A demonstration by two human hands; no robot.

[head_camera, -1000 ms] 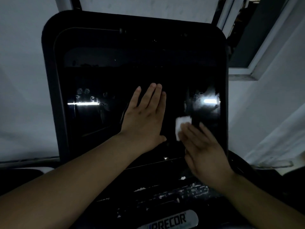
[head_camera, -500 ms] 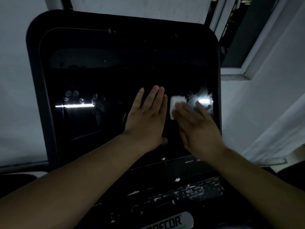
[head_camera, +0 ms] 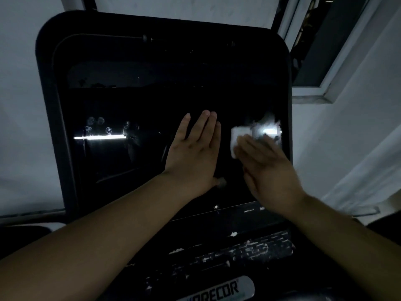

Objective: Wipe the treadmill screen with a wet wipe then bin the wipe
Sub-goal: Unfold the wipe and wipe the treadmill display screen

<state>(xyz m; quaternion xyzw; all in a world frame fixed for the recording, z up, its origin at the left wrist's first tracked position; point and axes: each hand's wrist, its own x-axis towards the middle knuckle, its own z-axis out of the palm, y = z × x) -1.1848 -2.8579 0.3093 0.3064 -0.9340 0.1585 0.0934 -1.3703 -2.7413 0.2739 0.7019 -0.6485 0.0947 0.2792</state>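
Note:
The big black treadmill screen [head_camera: 134, 101] fills the middle of the head view, dark and glossy with two light reflections. My left hand [head_camera: 195, 155] lies flat on the glass near its centre, fingers stretched and holding nothing. My right hand [head_camera: 267, 170] presses a small white wet wipe [head_camera: 237, 135] flat against the right part of the screen, next to the bright reflection. Only the wipe's upper left part shows past my fingers. No bin is in view.
Below the screen lies the worn black console panel [head_camera: 238, 250] with flaking white marks and a silver Precor badge [head_camera: 221, 290]. White walls stand on both sides. A window frame [head_camera: 325, 92] sits at the upper right.
My right hand has slid the wipe upward along the right side of the screen, from low down to beside the bright reflection. My left hand has stayed flat on the glass.

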